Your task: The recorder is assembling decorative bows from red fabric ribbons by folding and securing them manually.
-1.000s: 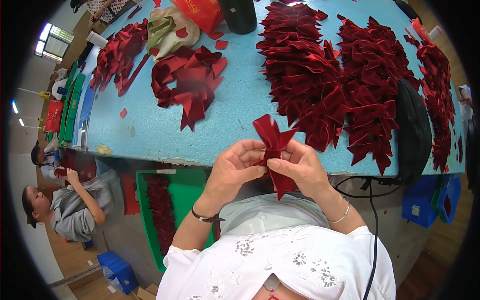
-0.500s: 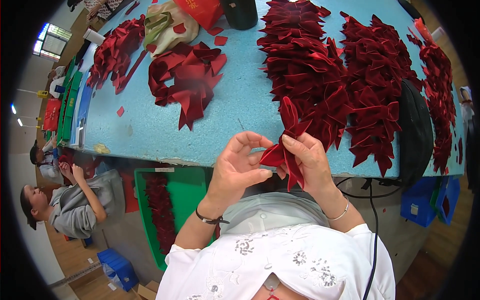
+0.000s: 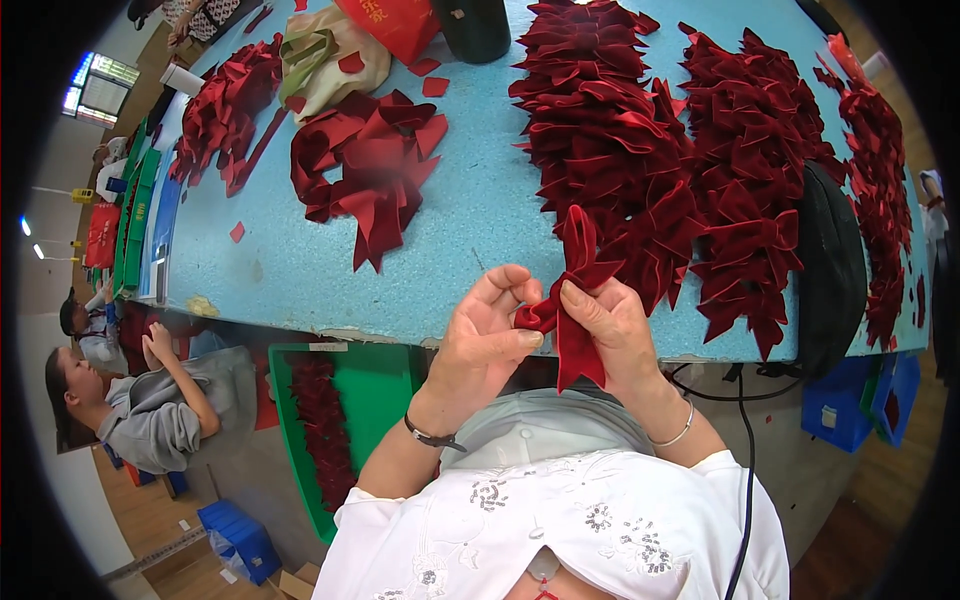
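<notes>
Head view: at frame centre, the left hand [image 3: 487, 335] and right hand [image 3: 612, 325] both pinch a dark red velvet bow [image 3: 572, 290] above the near edge of the blue table [image 3: 480, 210], with piled bows [image 3: 640, 140] at upper right.

A light blue table [image 3: 300, 270] carries heaps of dark red velvet bows [image 3: 640, 130], loose ribbon pieces [image 3: 370, 170] and a cloth bag [image 3: 325, 55].

White short-sleeved top with pale floral embroidery and sequins across the chest, over a grey waistband; thin dark bracelet on the left wrist [image 3: 435, 437], slim silver bangle on the right wrist [image 3: 672, 436]
</notes>
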A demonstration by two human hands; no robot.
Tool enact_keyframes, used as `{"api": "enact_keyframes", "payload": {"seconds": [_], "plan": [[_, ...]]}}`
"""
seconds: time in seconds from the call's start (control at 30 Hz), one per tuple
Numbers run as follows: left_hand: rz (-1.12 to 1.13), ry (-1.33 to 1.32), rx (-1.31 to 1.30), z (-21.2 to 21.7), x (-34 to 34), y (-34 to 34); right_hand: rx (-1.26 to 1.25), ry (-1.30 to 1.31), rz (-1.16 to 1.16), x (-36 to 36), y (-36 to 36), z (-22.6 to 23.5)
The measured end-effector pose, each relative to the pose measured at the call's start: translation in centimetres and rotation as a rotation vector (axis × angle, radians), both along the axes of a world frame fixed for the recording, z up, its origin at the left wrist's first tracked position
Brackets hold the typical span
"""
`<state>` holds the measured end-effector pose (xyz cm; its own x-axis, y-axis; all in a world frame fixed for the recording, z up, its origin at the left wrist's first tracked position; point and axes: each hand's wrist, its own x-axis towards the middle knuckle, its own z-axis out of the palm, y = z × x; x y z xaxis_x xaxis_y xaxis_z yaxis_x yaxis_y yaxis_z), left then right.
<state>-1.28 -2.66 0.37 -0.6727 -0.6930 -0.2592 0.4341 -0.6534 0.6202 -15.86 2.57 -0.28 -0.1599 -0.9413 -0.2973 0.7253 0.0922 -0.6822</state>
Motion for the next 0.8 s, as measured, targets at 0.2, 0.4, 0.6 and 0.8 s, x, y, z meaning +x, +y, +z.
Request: {"api": "enact_keyframes", "payload": {"seconds": [0.2,0.4,0.6,0.8], "plan": [[-0.061,0.061,0.116,-1.1,0.5,-0.6,-0.019,0.059,0.02,-0.4,0.2,-0.1],[-0.063,-0.063,-0.104,-0.6,0.3,-1.0,-0.058,0.163,0.003,-0.3,-0.3,0.3],[0.118,-0.293,-0.35,0.1,0.5,-1.6,-0.058,0.206,-0.066,-0.3,-1.7,0.3],[0.213,-0.325,-0.345,-0.3,0.0,-2.6,-0.071,0.151,0.039,-0.8,-2.5,0.3]]}}
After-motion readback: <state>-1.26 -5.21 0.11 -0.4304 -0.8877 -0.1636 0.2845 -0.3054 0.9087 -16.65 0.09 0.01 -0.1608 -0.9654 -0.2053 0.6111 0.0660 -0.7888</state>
